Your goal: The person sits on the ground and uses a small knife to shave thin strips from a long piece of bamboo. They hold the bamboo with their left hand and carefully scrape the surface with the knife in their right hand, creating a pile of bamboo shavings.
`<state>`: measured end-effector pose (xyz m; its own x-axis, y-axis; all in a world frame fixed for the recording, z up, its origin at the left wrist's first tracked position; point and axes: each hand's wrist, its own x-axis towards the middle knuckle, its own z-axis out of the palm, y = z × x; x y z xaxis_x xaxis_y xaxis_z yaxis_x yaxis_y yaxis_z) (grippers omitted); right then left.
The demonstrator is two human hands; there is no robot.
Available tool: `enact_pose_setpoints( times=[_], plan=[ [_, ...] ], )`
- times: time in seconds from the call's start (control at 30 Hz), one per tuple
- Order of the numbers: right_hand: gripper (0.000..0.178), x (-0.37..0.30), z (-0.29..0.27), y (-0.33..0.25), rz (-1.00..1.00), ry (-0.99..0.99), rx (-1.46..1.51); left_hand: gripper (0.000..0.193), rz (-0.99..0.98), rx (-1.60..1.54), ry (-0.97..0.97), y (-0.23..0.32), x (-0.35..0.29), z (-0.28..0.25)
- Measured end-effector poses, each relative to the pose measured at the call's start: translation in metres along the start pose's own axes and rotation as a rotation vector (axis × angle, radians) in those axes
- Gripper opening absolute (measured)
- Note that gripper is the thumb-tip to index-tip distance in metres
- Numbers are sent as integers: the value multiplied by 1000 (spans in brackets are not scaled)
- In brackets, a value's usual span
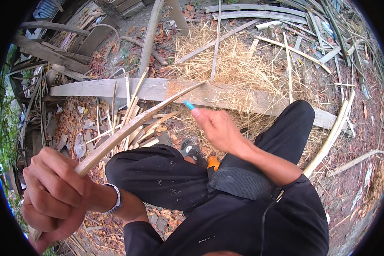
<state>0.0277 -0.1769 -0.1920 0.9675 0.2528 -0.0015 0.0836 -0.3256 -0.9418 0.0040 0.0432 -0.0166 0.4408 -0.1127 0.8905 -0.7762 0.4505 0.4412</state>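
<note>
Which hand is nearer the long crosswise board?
Right. The right hand is close by the long board, on the person's side; the left hand is farther back, off left.

soft daylight, sharp centre — dark curved rim

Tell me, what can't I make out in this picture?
- Head view: the wooden strip's middle stretch, wrapped inside the left grip.
- Head view: what the blue object is; the right grip covers the rest.
- Head view: the full shape of the orange thing, partly hidden by dark clothing.
</note>
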Motion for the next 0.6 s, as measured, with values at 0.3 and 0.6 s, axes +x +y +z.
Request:
enact_pose_setpoints(
  times=[0.3, 0.6],
  plan=[
    [46, -5, 25, -11, -149, 41, -70, 56, -107, -88, -91, -2, 9, 13],
    [64, 2, -9, 164, 272, 23, -479, 60, -59, -95, -77, -11, 17, 11]
  ],
)
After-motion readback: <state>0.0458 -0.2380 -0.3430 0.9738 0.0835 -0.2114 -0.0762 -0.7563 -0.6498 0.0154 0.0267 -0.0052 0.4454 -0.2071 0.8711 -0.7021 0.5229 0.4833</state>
